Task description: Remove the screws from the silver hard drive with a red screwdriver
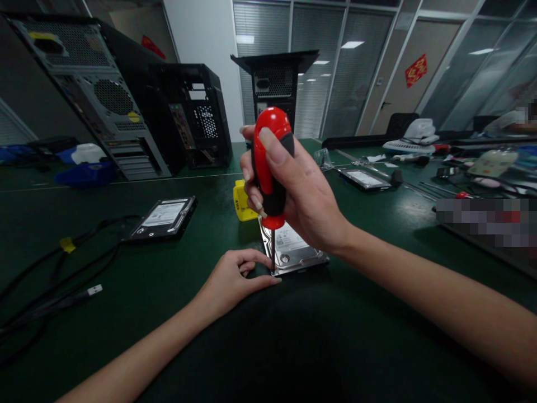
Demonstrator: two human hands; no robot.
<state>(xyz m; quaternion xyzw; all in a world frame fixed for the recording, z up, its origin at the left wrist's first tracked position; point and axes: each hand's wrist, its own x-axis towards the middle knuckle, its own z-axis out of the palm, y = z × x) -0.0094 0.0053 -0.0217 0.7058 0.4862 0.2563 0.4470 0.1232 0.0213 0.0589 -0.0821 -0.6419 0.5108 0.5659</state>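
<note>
A silver hard drive (289, 240) with a white label lies flat on the green tabletop, partly hidden behind my right hand. My right hand (308, 196) is wrapped round the red and black handle of a screwdriver (272, 168), thumb high on the grip. The screwdriver stands upright, its shaft meeting the drive's near left corner. At that same corner, the thumb and index finger of my left hand (235, 274) close on the drive's edge, around the screwdriver tip. No screw can be made out under the tip. Just behind the drive is a yellow plastic object (242, 201) with dark lettering.
Another hard drive (163, 218) lies to the left, beside black cables (62, 268) with a USB plug. A further drive (364, 179) is at the back right. Computer cases (104, 95) stand along the back. Tools and clutter (453, 193) fill the right side.
</note>
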